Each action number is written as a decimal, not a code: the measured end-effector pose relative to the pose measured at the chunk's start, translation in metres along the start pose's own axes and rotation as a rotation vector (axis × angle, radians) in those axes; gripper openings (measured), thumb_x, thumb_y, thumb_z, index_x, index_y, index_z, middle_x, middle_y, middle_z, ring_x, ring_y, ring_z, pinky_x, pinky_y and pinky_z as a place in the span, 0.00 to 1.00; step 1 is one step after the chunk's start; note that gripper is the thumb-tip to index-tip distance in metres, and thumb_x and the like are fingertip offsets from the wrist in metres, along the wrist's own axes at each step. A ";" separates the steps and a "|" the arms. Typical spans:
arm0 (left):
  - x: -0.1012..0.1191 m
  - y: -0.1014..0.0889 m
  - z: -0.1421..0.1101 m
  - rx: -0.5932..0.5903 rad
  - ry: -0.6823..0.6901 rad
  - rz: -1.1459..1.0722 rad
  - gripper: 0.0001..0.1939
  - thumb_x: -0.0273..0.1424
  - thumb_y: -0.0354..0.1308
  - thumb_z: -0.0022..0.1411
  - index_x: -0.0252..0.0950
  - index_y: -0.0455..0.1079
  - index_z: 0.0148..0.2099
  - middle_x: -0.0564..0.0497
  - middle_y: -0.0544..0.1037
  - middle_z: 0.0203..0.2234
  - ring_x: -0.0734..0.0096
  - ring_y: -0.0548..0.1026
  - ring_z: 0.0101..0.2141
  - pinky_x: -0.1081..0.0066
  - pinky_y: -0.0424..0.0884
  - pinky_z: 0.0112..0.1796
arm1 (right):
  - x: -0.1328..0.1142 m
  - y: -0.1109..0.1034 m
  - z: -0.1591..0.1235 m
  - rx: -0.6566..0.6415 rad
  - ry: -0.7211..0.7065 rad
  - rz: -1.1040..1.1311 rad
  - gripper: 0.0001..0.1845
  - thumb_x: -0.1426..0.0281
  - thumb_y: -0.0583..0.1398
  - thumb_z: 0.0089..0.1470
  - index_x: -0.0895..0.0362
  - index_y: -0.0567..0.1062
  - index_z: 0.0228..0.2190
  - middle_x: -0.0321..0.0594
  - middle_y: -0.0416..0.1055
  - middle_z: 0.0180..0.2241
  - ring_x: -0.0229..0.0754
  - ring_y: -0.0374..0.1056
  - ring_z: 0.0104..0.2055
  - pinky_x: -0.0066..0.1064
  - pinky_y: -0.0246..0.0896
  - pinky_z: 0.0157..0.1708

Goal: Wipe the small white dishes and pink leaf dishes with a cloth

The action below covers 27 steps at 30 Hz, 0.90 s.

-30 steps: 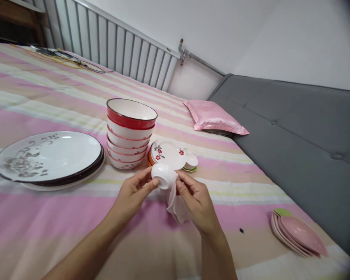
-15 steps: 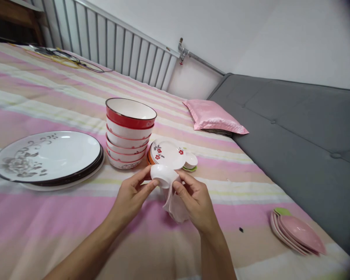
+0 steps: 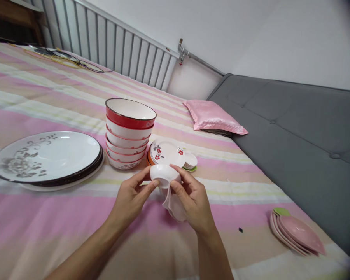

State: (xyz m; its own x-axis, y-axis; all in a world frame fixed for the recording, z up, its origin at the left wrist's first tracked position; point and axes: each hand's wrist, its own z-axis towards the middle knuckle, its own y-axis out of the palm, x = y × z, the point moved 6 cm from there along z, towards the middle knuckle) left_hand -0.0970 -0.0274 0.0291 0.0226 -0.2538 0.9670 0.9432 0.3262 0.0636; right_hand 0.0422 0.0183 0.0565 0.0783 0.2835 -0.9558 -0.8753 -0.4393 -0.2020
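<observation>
Just above the striped bedspread, my left hand (image 3: pixel 132 195) pinches the left side of a small white dish (image 3: pixel 164 174). My right hand (image 3: pixel 190 199) holds a pale pink cloth (image 3: pixel 172 203) against the dish's right side and underside, with the fingers curled over the rim. Most of the cloth hangs below the dish, between my hands. Right behind the dish lies a stack of small saucers with red flowers (image 3: pixel 165 152).
A stack of red-and-white bowls (image 3: pixel 128 132) stands left of the saucers. Large flower-patterned plates (image 3: pixel 48 157) lie at the far left. Pink leaf-shaped dishes (image 3: pixel 296 232) sit at the right near the grey padded edge (image 3: pixel 294 144). A pink pillow (image 3: pixel 212 116) lies behind.
My right hand's fingers have slid up over the dish's rim with the cloth. The dish has turned slightly. My left hand has kept its hold.
</observation>
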 end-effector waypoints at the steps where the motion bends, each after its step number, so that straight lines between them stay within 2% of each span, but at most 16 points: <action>1: 0.000 0.000 0.000 -0.005 0.002 -0.002 0.21 0.34 0.58 0.56 0.33 0.68 0.52 0.47 0.76 0.44 0.67 0.73 0.41 0.74 0.69 0.42 | 0.002 0.000 0.000 0.019 0.011 0.055 0.19 0.65 0.58 0.54 0.51 0.66 0.48 0.32 0.67 0.30 0.33 0.62 0.30 0.26 0.60 0.33; 4: -0.002 0.002 0.000 -0.022 0.002 -0.034 0.21 0.34 0.58 0.57 0.35 0.68 0.53 0.48 0.76 0.46 0.68 0.72 0.43 0.74 0.68 0.43 | 0.006 0.002 0.001 0.049 0.033 0.181 0.16 0.65 0.60 0.52 0.52 0.63 0.42 0.30 0.67 0.28 0.32 0.61 0.27 0.24 0.58 0.29; 8: -0.005 0.003 -0.001 -0.025 -0.017 -0.077 0.21 0.33 0.58 0.58 0.36 0.67 0.54 0.48 0.75 0.46 0.67 0.72 0.45 0.73 0.67 0.44 | 0.005 0.002 0.001 0.045 0.040 0.151 0.11 0.65 0.61 0.51 0.54 0.66 0.36 0.31 0.68 0.28 0.32 0.61 0.27 0.24 0.57 0.29; 12: -0.004 0.003 -0.002 -0.023 -0.019 -0.075 0.21 0.33 0.57 0.58 0.36 0.67 0.54 0.48 0.75 0.46 0.66 0.72 0.44 0.71 0.67 0.45 | 0.001 0.002 0.000 0.019 0.021 0.104 0.08 0.66 0.59 0.53 0.55 0.69 0.35 0.33 0.67 0.30 0.33 0.62 0.30 0.25 0.58 0.31; 16: -0.003 0.003 -0.002 -0.008 -0.009 -0.061 0.20 0.33 0.57 0.58 0.35 0.68 0.53 0.47 0.76 0.45 0.66 0.72 0.43 0.71 0.68 0.44 | 0.000 0.003 0.001 0.006 0.022 0.086 0.09 0.65 0.59 0.53 0.56 0.70 0.35 0.33 0.67 0.30 0.32 0.61 0.28 0.25 0.57 0.30; 27: 0.003 0.003 -0.002 -0.010 0.018 0.013 0.20 0.35 0.55 0.58 0.35 0.68 0.52 0.47 0.75 0.45 0.65 0.72 0.42 0.71 0.68 0.43 | -0.007 0.006 -0.001 -0.011 -0.045 -0.011 0.10 0.62 0.55 0.56 0.57 0.68 0.33 0.33 0.61 0.26 0.34 0.57 0.28 0.24 0.54 0.29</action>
State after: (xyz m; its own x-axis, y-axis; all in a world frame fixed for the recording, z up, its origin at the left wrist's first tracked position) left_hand -0.0938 -0.0292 0.0314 0.0407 -0.2655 0.9632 0.9459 0.3209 0.0485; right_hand 0.0366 0.0132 0.0621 0.0664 0.3263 -0.9429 -0.8692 -0.4451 -0.2152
